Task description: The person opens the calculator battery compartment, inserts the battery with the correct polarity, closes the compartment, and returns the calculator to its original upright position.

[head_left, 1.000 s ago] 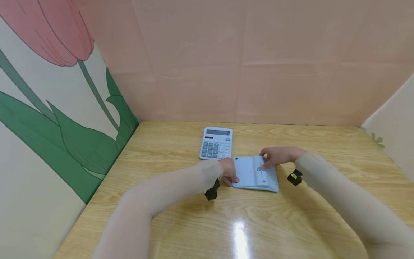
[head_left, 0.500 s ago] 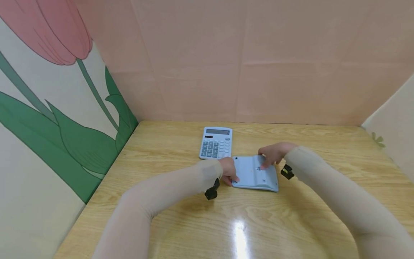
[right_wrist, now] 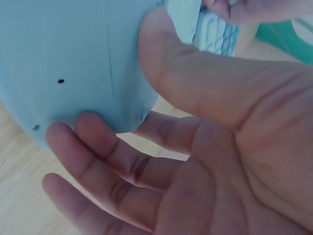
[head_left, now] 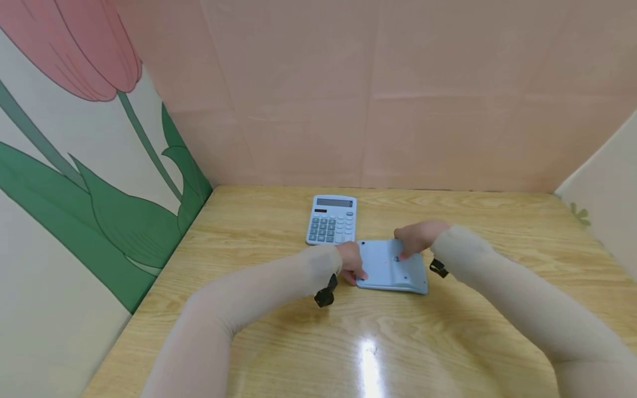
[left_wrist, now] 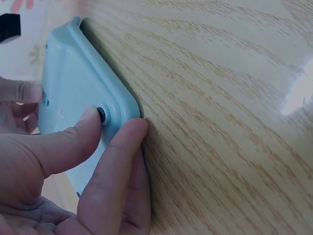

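Observation:
A light blue calculator [head_left: 377, 268] lies face down on the table, its back with screws and a raised strip showing. My left hand [head_left: 351, 260] pinches its near left corner. In the left wrist view, the left thumb [left_wrist: 73, 147] is beside a black round foot [left_wrist: 101, 115], and a finger is against the edge. My right hand [head_left: 418, 239] holds the far right part. Its thumb [right_wrist: 159, 49] presses on the back near a small latch, while two fingertips touch the edge in the right wrist view. The underside with the keys is hidden.
A second light blue calculator [head_left: 332, 215] lies face up just behind the left hand, its display showing 0. The wooden table [head_left: 278, 331] meets a pink backdrop [head_left: 368, 110] at the back and a tulip-painted wall [head_left: 114, 182] on the left.
The right hand and wrist have shifted a little to the left, and its thumb has moved slightly along the calculator's back, covering more of the latch. The left hand has stayed in place.

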`<state>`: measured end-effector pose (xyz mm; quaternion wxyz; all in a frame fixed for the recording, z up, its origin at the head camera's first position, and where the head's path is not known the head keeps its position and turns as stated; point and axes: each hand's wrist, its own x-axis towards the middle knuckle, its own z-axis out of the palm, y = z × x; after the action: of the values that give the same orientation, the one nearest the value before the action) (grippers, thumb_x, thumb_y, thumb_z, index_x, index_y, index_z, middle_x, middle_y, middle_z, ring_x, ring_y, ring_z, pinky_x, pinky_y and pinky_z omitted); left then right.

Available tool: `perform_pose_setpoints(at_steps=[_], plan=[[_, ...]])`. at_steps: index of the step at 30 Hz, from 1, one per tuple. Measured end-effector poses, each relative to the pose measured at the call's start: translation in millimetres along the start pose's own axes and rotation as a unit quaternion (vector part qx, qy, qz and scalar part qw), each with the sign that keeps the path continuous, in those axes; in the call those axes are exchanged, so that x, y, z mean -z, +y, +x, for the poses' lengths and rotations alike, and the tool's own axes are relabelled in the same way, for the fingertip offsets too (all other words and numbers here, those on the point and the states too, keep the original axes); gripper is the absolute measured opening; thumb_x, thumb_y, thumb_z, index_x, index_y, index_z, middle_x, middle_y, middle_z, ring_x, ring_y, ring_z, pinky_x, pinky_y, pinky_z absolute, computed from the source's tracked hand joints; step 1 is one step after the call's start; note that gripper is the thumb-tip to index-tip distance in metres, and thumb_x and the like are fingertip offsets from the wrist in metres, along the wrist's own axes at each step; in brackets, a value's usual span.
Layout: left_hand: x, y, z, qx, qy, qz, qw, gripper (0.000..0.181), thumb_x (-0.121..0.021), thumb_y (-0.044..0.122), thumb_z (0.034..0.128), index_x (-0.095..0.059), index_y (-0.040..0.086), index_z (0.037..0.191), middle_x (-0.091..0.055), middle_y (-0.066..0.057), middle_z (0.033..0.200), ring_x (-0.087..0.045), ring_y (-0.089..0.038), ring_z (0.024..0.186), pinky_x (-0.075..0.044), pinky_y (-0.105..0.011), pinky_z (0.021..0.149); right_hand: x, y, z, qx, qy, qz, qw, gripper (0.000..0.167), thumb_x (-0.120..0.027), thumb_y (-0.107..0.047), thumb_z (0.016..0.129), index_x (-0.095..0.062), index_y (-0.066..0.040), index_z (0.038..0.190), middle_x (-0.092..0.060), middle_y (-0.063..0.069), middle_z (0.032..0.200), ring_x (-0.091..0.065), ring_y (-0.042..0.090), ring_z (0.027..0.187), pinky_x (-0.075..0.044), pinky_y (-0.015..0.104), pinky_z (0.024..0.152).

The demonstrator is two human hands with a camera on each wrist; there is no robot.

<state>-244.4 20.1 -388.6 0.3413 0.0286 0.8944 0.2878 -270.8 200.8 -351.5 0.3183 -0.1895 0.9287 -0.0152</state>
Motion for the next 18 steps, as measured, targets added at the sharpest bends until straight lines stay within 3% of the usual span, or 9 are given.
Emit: perform_pose_setpoints(at_steps=[3, 6, 11, 15, 18], plan=[[-0.7, -0.8, 2.2, 0.000, 0.002, -0.003, 1.0000, 0.036, -0.075, 0.012, 0.0849, -0.059, -0.007, 0.110, -0.062, -0.012, 0.088, -0.073, -0.023, 0.078, -0.060, -0.024, 0.062, -6, 2, 1.6, 0.013, 0.022, -0.018, 0.9995, 0.057, -0.065, -0.023, 0.093, -0.042, 0.006, 0.136, -0.053, 0.026, 0.131, -0.052, 0.041, 0.122, -0.048, 0.053, 0.099], [-1.6, -1.9, 5.0, 0.000, 0.004, -0.001, 1.0000, 0.036, -0.075, 0.012, 0.0845, -0.059, -0.008, 0.109, -0.063, -0.013, 0.089, -0.073, -0.022, 0.072, -0.060, -0.024, 0.060, -9, 16, 4.2, 0.049, 0.043, 0.007, 0.9979, 0.056, -0.065, -0.027, 0.094, -0.044, 0.004, 0.135, -0.056, 0.024, 0.126, -0.056, 0.037, 0.116, -0.050, 0.051, 0.095], [-2.1, -3.0, 8.9, 0.004, 0.000, -0.005, 1.0000, 0.034, -0.076, 0.012, 0.0844, -0.060, -0.007, 0.108, -0.063, -0.012, 0.086, -0.067, -0.017, 0.057, -0.058, -0.023, 0.057, -12, 54, 6.9, 0.097, 0.043, 0.130, 0.9858, 0.048, -0.058, -0.034, 0.097, -0.049, -0.001, 0.131, -0.061, 0.015, 0.111, -0.060, 0.026, 0.097, -0.053, 0.046, 0.084], [-1.6, -2.8, 10.5, 0.011, -0.002, -0.019, 0.9998, 0.032, -0.076, 0.011, 0.0841, -0.059, -0.007, 0.106, -0.062, -0.012, 0.084, -0.064, -0.015, 0.053, -0.057, -0.021, 0.054, -15, 81, 10.8, 0.086, 0.016, 0.226, 0.9702, 0.045, -0.055, -0.030, 0.100, -0.048, 0.004, 0.127, -0.059, 0.013, 0.104, -0.058, 0.023, 0.088, -0.056, 0.040, 0.078], [-1.3, -2.6, 9.5, 0.012, 0.000, -0.019, 0.9997, 0.031, -0.076, 0.010, 0.0837, -0.059, -0.006, 0.103, -0.061, -0.011, 0.084, -0.065, -0.016, 0.054, -0.057, -0.021, 0.054, -17, 90, 12.6, 0.067, -0.008, 0.277, 0.9586, 0.042, -0.056, -0.027, 0.100, -0.048, 0.006, 0.125, -0.056, 0.013, 0.104, -0.057, 0.020, 0.087, -0.057, 0.036, 0.078]])
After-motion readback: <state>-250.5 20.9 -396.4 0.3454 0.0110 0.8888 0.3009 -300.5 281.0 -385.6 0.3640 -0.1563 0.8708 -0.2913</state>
